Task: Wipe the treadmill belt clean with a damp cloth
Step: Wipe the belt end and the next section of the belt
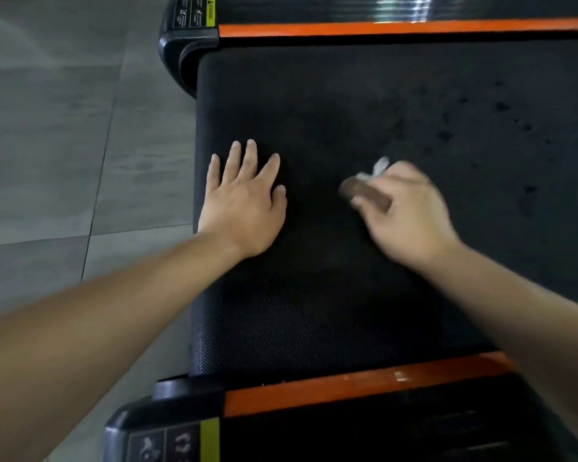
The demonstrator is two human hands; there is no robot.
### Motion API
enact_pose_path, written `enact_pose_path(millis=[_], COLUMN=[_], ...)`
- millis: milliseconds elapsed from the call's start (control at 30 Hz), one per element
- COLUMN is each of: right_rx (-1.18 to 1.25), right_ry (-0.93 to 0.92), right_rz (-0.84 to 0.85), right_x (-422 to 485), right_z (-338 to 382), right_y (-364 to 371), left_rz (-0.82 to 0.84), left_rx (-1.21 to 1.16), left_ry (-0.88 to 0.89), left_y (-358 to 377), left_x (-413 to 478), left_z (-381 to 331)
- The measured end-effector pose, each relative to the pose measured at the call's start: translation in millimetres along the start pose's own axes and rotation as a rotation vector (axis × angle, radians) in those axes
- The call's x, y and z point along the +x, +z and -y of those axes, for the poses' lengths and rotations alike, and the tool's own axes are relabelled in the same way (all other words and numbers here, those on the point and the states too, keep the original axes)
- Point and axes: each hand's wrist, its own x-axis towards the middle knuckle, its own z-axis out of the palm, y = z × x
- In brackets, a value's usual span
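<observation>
- At 6 o'clock, closest to us, runs the near side rail (364,391) with its orange strip; nothing on it needs our attention.
- Beyond it the belt (314,295) fills the middle of the view, its textured surface showing plainly at 7 o'clock.
- Our left hand (244,198) lies flat on the belt at 9 o'clock, fingers straight and spread, holding nothing. We judge it is bracing us.
- Our right hand (407,211), at 3 o'clock of centre, is curled round a small brown-and-white bundle that pokes out past the fingers. The hand is blurred, so we take the bundle to be the cloth (364,193) without being sure.
- We judge the wiping step is in hand, with the cloth down on the belt's middle.
- Dark spots (501,106) speckle the belt at 2 o'clock, well apart from the cloth. The next move calls for carrying the strokes out that way, pressing evenly.
- Farthest off, at 12 o'clock, lies the far side rail (397,27).
</observation>
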Motion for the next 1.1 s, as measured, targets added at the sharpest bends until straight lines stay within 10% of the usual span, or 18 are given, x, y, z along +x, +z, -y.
enact_pose_path(millis=[133,300,467,667,833,1000,1100], right_rx=[0.180,0.019,0.236,0.005,0.111,-0.009,0.075], right_ry=[-0.329,-0.064,-0.379,0.029,-0.462,0.071,-0.173], right_rz=[0.347,0.044,0.368,-0.029,0.259,-0.050,0.070], right_x=[-51,-23,-64,-19,-46,29,-9], right_z=[39,-13,16,-49,-17,-68,-35], right_y=[-10,-24,-28,-29,-24,-18,-6], left_rz=[0.011,0.011,0.020,0.046,0.038,0.042,0.026], left_rx=[0.025,0.004,-0.042,0.016,0.065,0.108,0.108], left_ry=[-0.021,-0.021,-0.154,-0.138,-0.138,-0.141,-0.118], left_y=[-1,-3,0,12,12,13,14], left_x=[-1,-4,3,2,0,-1,0], left_z=[-2,-5,-27,-46,-48,-55,-53])
